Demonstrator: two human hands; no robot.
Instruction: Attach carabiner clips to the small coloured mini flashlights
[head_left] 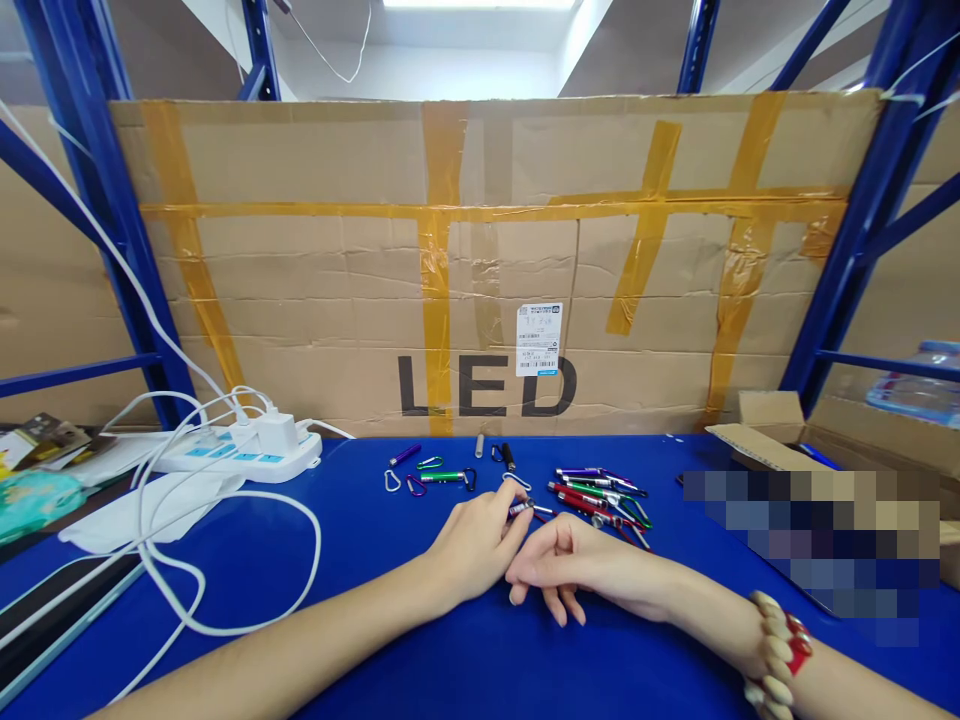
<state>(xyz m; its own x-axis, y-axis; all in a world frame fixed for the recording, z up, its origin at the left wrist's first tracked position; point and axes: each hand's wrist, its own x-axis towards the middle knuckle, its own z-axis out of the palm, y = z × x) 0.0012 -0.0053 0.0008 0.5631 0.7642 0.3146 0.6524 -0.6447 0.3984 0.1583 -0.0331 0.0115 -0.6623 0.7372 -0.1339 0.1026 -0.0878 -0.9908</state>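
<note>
My left hand (481,545) is closed, thumb and index finger pinching a small keychain flashlight (520,508). Only its silver end shows past the fingers; a dark red clip is close beside it. Touching the left hand, my right hand (562,562) has its thumb and index finger together and its other fingers hanging loosely bent. Whatever lies between those fingertips is hidden. Behind the right hand is a pile of red, green, purple and silver keychain flashlights (592,492) with carabiner clips. Further left lie a green tube (442,477), a purple tube (405,456) and several loose carabiners (416,486).
A white power strip (240,455) with looping white cables (311,560) occupies the left of the blue table (360,640). At the back stands a large cardboard sheet (322,320) between blue rack posts. An open cardboard box (772,445) is on the right, partly blurred out.
</note>
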